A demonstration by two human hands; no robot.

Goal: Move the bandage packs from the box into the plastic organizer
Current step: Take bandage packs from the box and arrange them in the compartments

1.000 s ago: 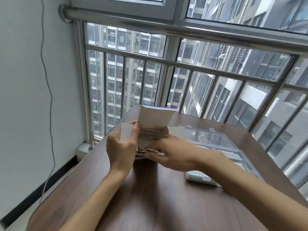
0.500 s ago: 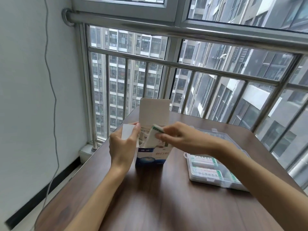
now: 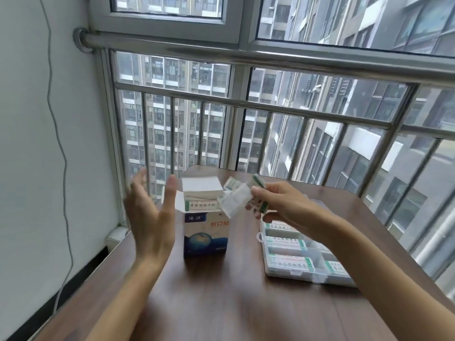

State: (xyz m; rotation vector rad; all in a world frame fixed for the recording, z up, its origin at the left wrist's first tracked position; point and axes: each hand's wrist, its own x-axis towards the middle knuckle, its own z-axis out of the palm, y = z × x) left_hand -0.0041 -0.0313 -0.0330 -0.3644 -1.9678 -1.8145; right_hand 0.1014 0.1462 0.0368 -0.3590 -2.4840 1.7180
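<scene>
Mid-transfer step: right hand point(image 3: 275, 205) pinching several bandage packs point(image 3: 240, 199), hovering frame centre, above gap between box point(image 3: 205, 233) and plastic organizer point(image 3: 302, 260). Left hand point(image 3: 150, 212) spread flat, gripping nothing, beside box at left. Box standing on surface point(image 3: 221, 303), flap up, more packs showing inside. Next, likely: carrying packs right and down, dropping into free compartment, aiming carefully.
</scene>
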